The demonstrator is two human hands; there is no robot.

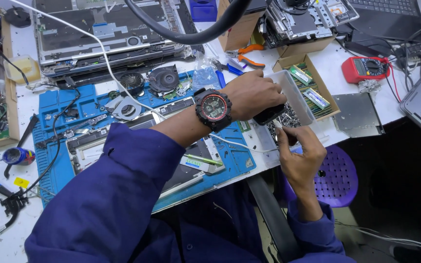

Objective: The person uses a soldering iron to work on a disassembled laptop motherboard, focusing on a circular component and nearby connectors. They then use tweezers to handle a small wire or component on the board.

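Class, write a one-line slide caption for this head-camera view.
Left hand holds a dark tool over a white tray of screws while right hand reaches in, beside a blue mat.

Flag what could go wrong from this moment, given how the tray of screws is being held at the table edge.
1. The white tray is tilted at the table's edge, steadied by the left hand; the small screws could spill to the floor.
2. The right hand picks at the tray's low end, so a nudge might tip it.
3. The left forearm hangs over the opened laptop and could snag the white cable.
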